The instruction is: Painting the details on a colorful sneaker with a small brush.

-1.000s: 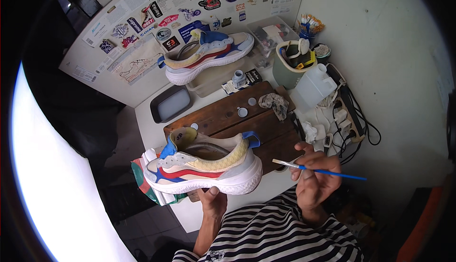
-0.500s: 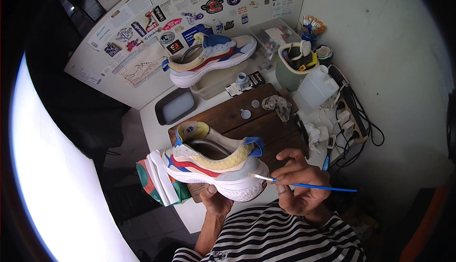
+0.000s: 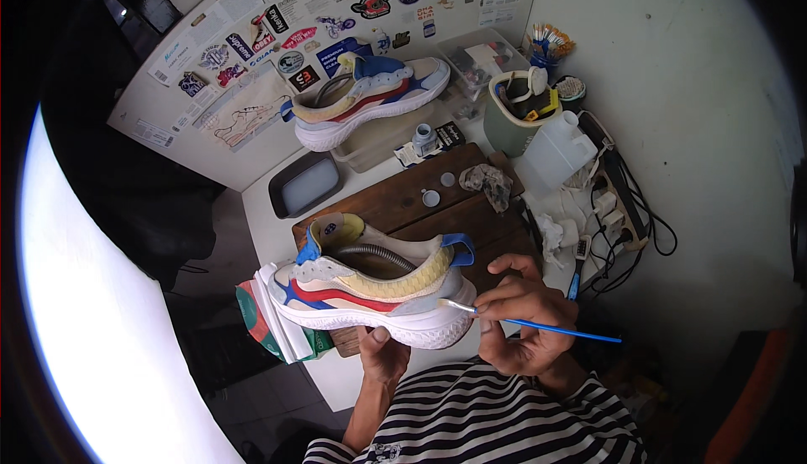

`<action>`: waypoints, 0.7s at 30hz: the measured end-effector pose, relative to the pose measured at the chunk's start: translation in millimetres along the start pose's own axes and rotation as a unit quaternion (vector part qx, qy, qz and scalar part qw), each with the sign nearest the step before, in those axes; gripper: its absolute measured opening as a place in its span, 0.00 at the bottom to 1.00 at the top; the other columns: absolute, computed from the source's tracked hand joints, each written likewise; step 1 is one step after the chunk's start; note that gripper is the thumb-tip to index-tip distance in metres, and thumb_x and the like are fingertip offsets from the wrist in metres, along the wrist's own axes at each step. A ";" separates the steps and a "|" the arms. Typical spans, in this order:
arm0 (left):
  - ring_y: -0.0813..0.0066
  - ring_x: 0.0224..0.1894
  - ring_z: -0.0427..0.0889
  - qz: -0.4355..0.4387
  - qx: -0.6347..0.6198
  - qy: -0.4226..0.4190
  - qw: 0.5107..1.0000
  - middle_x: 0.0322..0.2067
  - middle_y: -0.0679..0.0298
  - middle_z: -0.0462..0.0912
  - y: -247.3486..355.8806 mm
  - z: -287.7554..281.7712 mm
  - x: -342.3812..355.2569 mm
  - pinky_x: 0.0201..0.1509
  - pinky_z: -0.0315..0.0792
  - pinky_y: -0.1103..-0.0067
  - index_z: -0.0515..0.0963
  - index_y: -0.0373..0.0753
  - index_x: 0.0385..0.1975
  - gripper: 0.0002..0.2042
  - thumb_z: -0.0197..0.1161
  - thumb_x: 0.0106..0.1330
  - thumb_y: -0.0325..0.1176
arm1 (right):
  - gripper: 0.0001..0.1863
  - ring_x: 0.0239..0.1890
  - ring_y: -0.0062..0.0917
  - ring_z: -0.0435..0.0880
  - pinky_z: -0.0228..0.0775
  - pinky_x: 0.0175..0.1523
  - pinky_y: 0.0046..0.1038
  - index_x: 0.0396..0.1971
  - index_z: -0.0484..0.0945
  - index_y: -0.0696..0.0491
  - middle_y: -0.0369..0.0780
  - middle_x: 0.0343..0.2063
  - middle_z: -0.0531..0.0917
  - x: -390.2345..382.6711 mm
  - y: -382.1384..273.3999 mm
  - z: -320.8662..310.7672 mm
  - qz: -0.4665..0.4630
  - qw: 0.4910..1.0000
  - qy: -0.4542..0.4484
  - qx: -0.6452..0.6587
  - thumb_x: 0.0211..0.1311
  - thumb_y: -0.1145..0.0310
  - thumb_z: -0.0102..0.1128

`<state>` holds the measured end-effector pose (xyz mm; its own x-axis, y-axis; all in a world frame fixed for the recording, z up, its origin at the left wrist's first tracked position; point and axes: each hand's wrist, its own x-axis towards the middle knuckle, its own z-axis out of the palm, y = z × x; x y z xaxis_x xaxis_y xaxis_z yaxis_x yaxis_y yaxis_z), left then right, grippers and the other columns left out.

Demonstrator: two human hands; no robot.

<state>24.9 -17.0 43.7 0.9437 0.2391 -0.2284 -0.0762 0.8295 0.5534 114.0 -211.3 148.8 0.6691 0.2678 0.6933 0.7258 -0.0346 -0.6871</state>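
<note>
My left hand [image 3: 384, 356] holds a multicoloured sneaker [image 3: 353, 303] from below, its fingers mostly hidden by the white sole. The shoe has red, blue, cream and yellow parts and a coiled metal piece inside. My right hand [image 3: 525, 321] grips a thin blue-handled brush [image 3: 567, 332] between fingers and thumb; the bristle tip is against the pale grey panel at the shoe's heel. Beneath lie a dark wooden board [image 3: 403, 184] and, at its left, a green-red packet with a white strip [image 3: 282, 313].
A second sneaker [image 3: 370, 107] rests on a translucent container at the back. Nearby are a dark tray [image 3: 303, 184], a small paint bottle [image 3: 424, 137], loose lids, crumpled rag [image 3: 486, 185], green bin [image 3: 506, 118], brush cup, white jug [image 3: 556, 155], power strip and cables. A stickered panel stands behind.
My right hand has brought the brush leftward onto the heel of the shoe. The held shoe has shifted slightly to the right and turned a little from where it was a second ago.
</note>
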 end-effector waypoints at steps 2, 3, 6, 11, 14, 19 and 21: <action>0.56 0.64 0.73 0.009 0.018 0.000 1.000 0.63 0.52 0.69 0.2 2.9 2.0 0.69 0.68 0.61 0.54 0.33 0.69 0.44 0.70 0.52 0.34 | 0.09 0.23 0.24 0.83 0.75 0.52 0.42 0.33 0.78 0.57 0.39 0.22 0.84 -0.9 8.6 -3.2 -0.005 0.999 0.039 -0.024 0.49 0.80 0.62; 0.56 0.64 0.73 0.010 0.018 0.000 1.000 0.63 0.52 0.69 -0.7 -0.2 2.6 0.69 0.68 0.61 0.54 0.33 0.69 0.44 0.70 0.52 0.34 | 0.09 0.22 0.23 0.83 0.75 0.53 0.42 0.33 0.77 0.57 0.39 0.22 0.84 -1.0 9.6 -7.7 0.001 0.999 0.037 -0.031 0.49 0.80 0.62; 0.55 0.64 0.73 -0.004 0.010 0.010 1.000 0.63 0.52 0.69 -3.3 -8.9 3.0 0.69 0.69 0.61 0.54 0.33 0.69 0.44 0.70 0.52 0.34 | 0.09 0.22 0.23 0.83 0.74 0.54 0.42 0.32 0.78 0.57 0.39 0.22 0.84 0.2 9.8 -2.4 0.005 0.999 0.042 0.001 0.49 0.80 0.62; 0.55 0.63 0.74 0.032 -0.003 0.029 0.999 0.61 0.52 0.72 0.2 -2.5 0.8 0.68 0.69 0.61 0.56 0.32 0.69 0.42 0.69 0.53 0.35 | 0.08 0.24 0.21 0.82 0.74 0.54 0.41 0.35 0.76 0.58 0.39 0.22 0.83 -3.1 29.4 -0.6 0.041 0.996 0.058 0.059 0.55 0.82 0.60; 0.56 0.63 0.74 0.040 0.001 0.013 0.999 0.60 0.52 0.74 0.1 -9.0 -0.2 0.68 0.69 0.62 0.58 0.32 0.67 0.40 0.68 0.54 0.36 | 0.06 0.28 0.20 0.81 0.75 0.50 0.34 0.38 0.75 0.61 0.39 0.22 0.82 -17.4 69.2 -10.1 0.096 0.976 0.131 0.144 0.62 0.83 0.55; 0.58 0.63 0.73 -0.001 -0.040 0.040 0.998 0.61 0.55 0.73 -16.1 -53.4 2.8 0.70 0.65 0.62 0.61 0.33 0.66 0.38 0.68 0.53 0.36 | 0.05 0.28 0.17 0.80 0.74 0.38 0.19 0.40 0.76 0.60 0.38 0.26 0.84 -37.1 154.0 24.3 0.254 0.938 0.174 0.160 0.65 0.81 0.56; 0.58 0.64 0.73 -0.006 -0.042 0.038 0.998 0.61 0.56 0.73 -19.2 -60.0 2.5 0.70 0.65 0.62 0.61 0.33 0.66 0.39 0.68 0.53 0.36 | 0.05 0.28 0.16 0.81 0.74 0.37 0.19 0.40 0.77 0.60 0.37 0.27 0.85 -38.7 168.0 38.3 0.264 0.946 0.147 0.118 0.66 0.79 0.58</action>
<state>9.4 -2.0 -15.6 0.9180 0.2632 -0.2968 -0.0942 0.8715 0.4813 203.9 -190.6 -1.8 0.9691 -0.0077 0.2467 0.2454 0.1368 -0.9597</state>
